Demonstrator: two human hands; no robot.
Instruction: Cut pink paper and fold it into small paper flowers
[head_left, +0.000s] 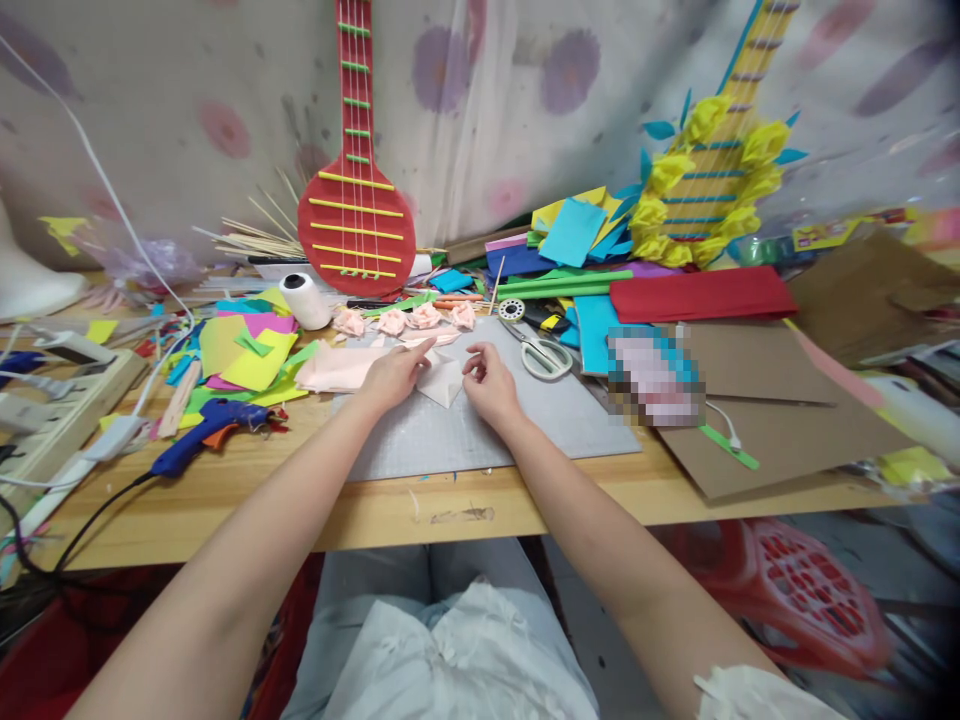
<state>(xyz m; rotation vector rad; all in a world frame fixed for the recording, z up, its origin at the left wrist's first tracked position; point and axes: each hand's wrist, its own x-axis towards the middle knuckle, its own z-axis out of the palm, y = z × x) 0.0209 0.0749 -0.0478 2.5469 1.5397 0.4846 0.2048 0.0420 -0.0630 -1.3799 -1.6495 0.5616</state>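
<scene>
A small piece of folded pale paper [442, 384] lies on the grey cutting mat [570, 425] between my two hands. My left hand [396, 376] grips its left side, with the index finger reaching along the top edge. Just to the right of the paper is my right hand [491, 385], its fingers loosely curled and apart, with nothing visible in them. Pale pink paper sheets [337, 368] lie to the left, partly under my left hand. Behind my hands sit several pink paper roses [426, 316]. A pair of scissors [545, 358] with pale handles rests to the right.
A blue glue gun [202, 437] and a power strip [67, 410] are at the left, near coloured paper scraps [251, 355]. A thread spool [306, 302] stands behind. A red paper instrument [356, 225] and a yellow flowered one [701, 190] lean at the back. Brown cardboard [780, 440] lies right.
</scene>
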